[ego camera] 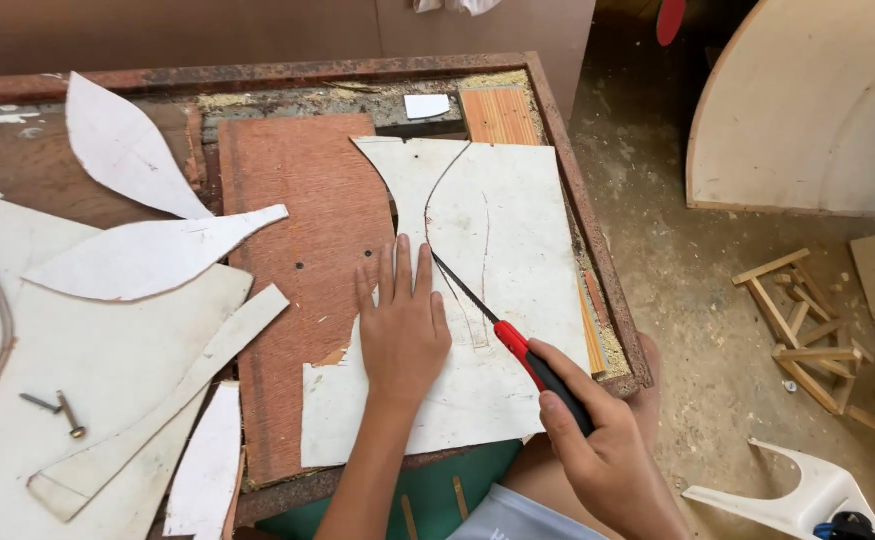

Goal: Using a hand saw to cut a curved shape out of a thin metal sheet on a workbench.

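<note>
Your right hand grips the red-and-black-handled saw; its blade runs diagonally, tip pointing up-left along the curved line on the white board. Your left hand lies flat, fingers spread, pressing that board on the workbench.

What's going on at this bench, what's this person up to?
A person is cutting a thin white board with a small saw that has a red and black handle. The right hand grips the handle, and the blade lies along a curved line drawn on the board. The left hand presses flat on the board beside the blade. The board rests on a worn workbench. Curved white offcuts and two screws lie to the left.
</note>
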